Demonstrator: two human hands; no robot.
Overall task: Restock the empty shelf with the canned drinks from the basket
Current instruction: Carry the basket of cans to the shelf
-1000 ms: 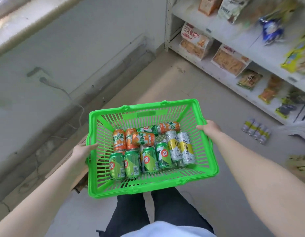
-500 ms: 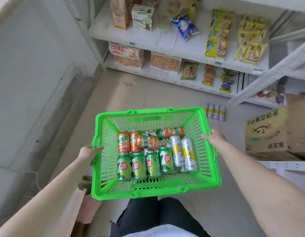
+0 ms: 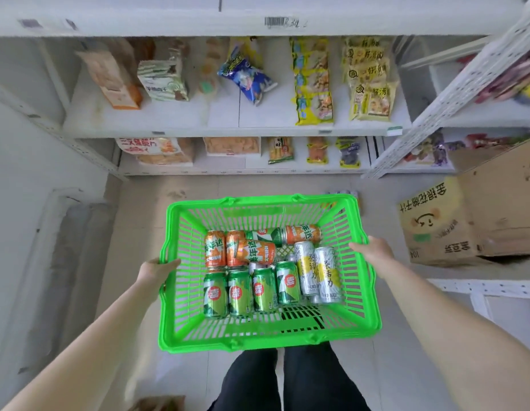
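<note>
Your left hand and right hand each clamp a side rim of the green basket, which holds 4 green cans nearest you, orange cans behind them, and faces the snack shelf beyond.

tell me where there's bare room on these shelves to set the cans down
The middle shelf has a bare strip along its front edge, widest in front of the blue bag, between the orange box and the yellow packets. The top board looks bare as far as it shows. The lower shelf is crowded with packets.
</note>
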